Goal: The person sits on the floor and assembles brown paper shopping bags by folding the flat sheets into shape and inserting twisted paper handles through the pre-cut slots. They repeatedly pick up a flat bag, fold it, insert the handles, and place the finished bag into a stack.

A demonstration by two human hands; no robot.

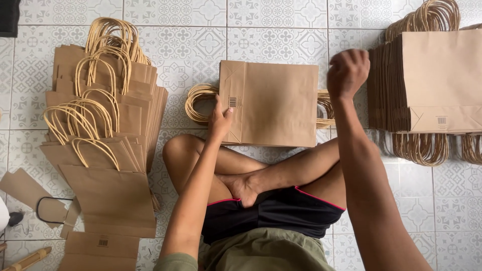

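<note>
A flat brown paper bag [281,103] lies on the tiled floor in front of my crossed legs, on top of a small pile with rope handles sticking out both sides. My left hand [220,119] rests on the bag's left edge, thumb on the folded bottom flap. My right hand [346,73] hovers as a loose fist just right of the bag, near its upper right corner, with nothing visible in it.
A fanned pile of paper bags with looped handles [103,115] spreads on the left. A tall stack of bags [432,83] stands at the right. Brown card offcuts [25,190] and a black cable loop lie at the lower left.
</note>
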